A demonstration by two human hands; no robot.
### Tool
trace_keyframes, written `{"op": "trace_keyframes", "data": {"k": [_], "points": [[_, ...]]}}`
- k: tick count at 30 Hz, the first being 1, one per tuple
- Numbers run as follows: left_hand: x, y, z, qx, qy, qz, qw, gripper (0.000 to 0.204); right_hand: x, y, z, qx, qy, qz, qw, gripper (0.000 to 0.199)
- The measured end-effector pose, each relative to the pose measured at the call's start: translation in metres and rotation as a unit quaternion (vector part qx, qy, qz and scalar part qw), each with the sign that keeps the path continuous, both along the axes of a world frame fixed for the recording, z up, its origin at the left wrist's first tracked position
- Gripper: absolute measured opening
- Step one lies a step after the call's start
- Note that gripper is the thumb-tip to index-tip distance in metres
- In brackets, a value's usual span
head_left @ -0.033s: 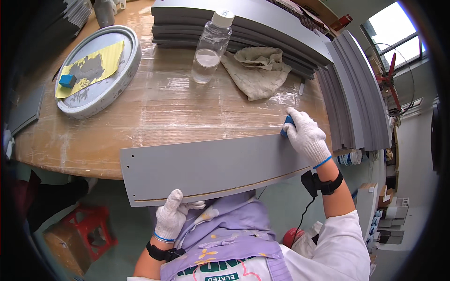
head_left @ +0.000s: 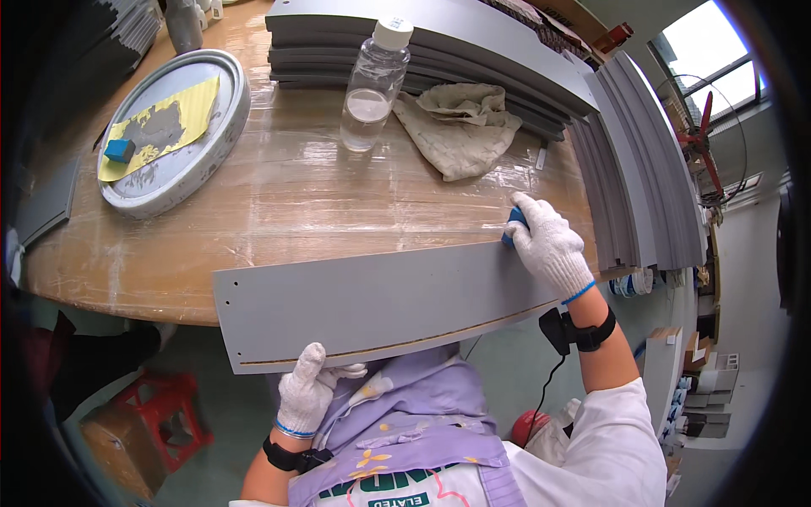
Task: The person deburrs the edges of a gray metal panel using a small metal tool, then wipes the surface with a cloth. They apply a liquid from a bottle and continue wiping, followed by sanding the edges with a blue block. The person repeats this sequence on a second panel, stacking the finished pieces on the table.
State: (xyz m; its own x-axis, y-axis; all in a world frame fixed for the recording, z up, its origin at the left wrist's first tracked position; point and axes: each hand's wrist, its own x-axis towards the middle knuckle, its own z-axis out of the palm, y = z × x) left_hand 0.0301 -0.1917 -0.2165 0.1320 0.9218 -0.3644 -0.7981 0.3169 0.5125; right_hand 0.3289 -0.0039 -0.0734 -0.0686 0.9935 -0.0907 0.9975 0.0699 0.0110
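A long grey panel (head_left: 389, 296) lies along the near side of the table, its near edge jutting out over my lap. Dark holes dot its left end, and a thin brown groove runs beside the near edge. My left hand (head_left: 308, 390), in a white knit glove, holds that near edge toward the left, thumb on top and fingers at the underside. At the panel's far right edge, my gloved right hand (head_left: 549, 247) grips a small blue block (head_left: 515, 224) and presses it to the edge. Part of the block is hidden by the fingers.
Beyond the panel stand a clear bottle (head_left: 372, 93) of liquid and a crumpled cloth (head_left: 460, 131). A round lid (head_left: 228, 127) carries a yellow sheet (head_left: 190, 114) with grey paste and another blue block (head_left: 119, 150). Grey panels (head_left: 625, 160) are stacked at right. A red stool (head_left: 165, 418) stands lower left.
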Motion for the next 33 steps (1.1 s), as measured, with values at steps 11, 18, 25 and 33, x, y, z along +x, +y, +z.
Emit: {"op": "trace_keyframes", "data": {"k": [11, 18, 25, 33], "points": [[0.012, -0.001, 0.003, -0.019, 0.068, 0.076, 0.995, 0.037, 0.036, 0.004, -0.005, -0.017, 0.070, 0.104, 0.992, 0.046], [0.019, 0.002, 0.008, -0.062, 0.107, 0.103, 0.987, 0.031, 0.061, 0.004, -0.012, 0.012, 0.124, 0.081, 0.989, 0.036], [0.013, 0.001, 0.004, -0.067, 0.086, 0.109, 0.988, 0.032, 0.084, 0.013, -0.013, 0.004, 0.138, 0.140, 0.981, 0.042], [0.027, 0.006, 0.013, -0.129, 0.158, 0.157, 0.966, 0.031, 0.191, 0.022, -0.008, 0.036, 0.099, -0.041, 0.994, 0.040]]}}
